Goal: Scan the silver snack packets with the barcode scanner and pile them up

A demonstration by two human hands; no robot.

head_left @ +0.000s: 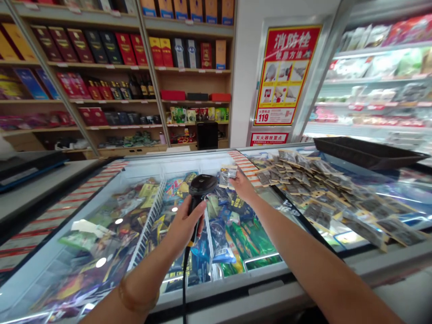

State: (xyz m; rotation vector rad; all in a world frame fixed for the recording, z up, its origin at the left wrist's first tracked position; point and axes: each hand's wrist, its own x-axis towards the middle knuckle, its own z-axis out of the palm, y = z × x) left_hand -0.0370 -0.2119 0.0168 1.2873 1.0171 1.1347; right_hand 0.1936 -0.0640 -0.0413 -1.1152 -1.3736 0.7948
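Note:
Wrapped round the handle of a black barcode scanner (202, 185) is my left hand (192, 218); the scanner's cord hangs down below. My right hand (243, 185) pinches a small flat packet (227, 176) by its right side, just right of the scanner's head. Both are held above a chest freezer (216, 157) full of coloured bags. To the right, a pile of similar packets (313, 180) with dark contents and tan edges lies spread over the freezer's glass top.
A black tray (367, 153) sits at the back right. White wire dividers (148, 220) split the freezer. Shelves of boxed goods (111, 47) stand behind, with a red and yellow poster (286, 76) on the wall and a lit display fridge (378, 81) at right.

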